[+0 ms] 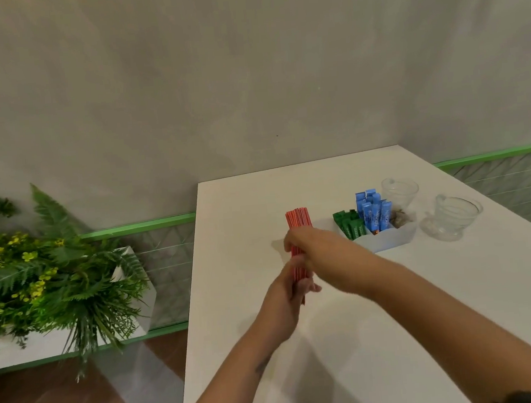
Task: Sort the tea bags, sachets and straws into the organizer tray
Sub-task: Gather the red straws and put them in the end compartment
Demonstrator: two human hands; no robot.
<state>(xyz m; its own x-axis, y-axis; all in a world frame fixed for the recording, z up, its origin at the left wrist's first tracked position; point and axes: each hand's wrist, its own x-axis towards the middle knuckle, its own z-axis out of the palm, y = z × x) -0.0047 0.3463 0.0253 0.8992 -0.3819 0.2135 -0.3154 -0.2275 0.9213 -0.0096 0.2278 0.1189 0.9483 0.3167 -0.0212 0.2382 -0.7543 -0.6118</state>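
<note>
- Both forearms reach in from the near edge over the white counter (395, 334) and meet left of its middle.
- Left hand (285, 304): fingers curled round the lower part of a bundle of red straws (299, 222), which stands roughly upright, its lower end at or just above the counter.
- Right hand (306, 246): grips the same bundle higher up, just above the left hand. Judged step: squaring the bundle before it is placed.
- Organizer tray (394, 239): white, divided, located to the right of the straws and apart from them.
- Tray contents, left to right: green sachets (350, 225) standing on end; blue sachets (373, 212) standing on end; a small brownish heap, probably tea bags (400, 217), too blurred to confirm.
- Progress, as judged: sachets and tea bags appear sorted; no loose items show on the counter. Remaining: the straws, not yet in the tray. Which compartment is free for them cannot be told.
- Two clear glass cups (456, 215) stand far right of the tray, one behind it and one beside it; both look unfilled.
- Off the counter, left: a white planter with green foliage (51, 275).
</note>
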